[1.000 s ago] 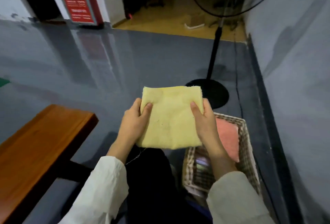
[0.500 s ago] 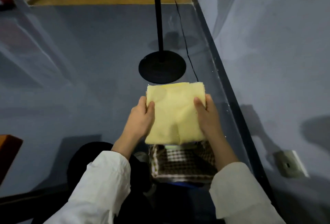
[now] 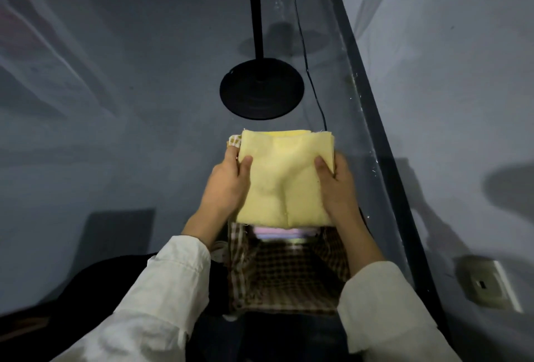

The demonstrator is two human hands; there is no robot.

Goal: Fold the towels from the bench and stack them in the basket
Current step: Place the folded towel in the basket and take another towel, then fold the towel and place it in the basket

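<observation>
1. The folded yellow towel covers most of the basket; under it I see only the edge of the pale stacked towels.
2. Fingers are hidden under the cloth.
3. The left hand and right hand grip the towel's sides, thumbs on top, above the basket.

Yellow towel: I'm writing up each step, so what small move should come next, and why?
Probably lower it straight down onto the stack. The yellow towel is already folded, the left hand and right hand grip its two sides, and it is held over the checked basket, where pale folded towels show just beneath its near edge.
</observation>
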